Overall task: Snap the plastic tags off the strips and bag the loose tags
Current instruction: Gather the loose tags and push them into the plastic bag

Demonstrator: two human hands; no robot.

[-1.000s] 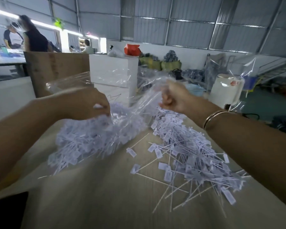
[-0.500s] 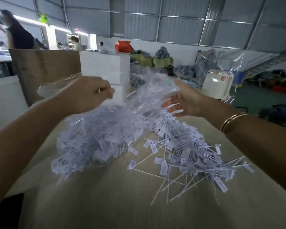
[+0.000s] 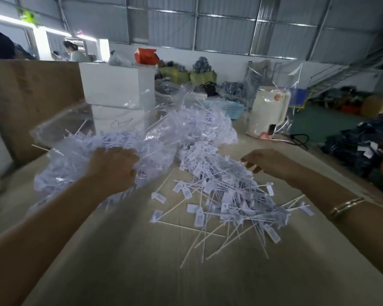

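A warehouse with corrugated metal walls fills the top of the frame, above a pale wooden table point(image 3: 119, 261). On it, left of centre, lies a clear plastic bag point(image 3: 80, 151) stuffed with white tags; the left hand point(image 3: 113, 168) rests on it, knuckles up, whether its fingers grip the film cannot be told. At centre right a loose pile of tags point(image 3: 226, 195) on thin strips sprawls across the table. The right hand point(image 3: 268, 162) hovers over the pile's upper edge, fingers relaxed and spread, holding nothing. White boxes point(image 3: 115, 85) stand behind the bag, a cream appliance point(image 3: 268, 111) at upper right.
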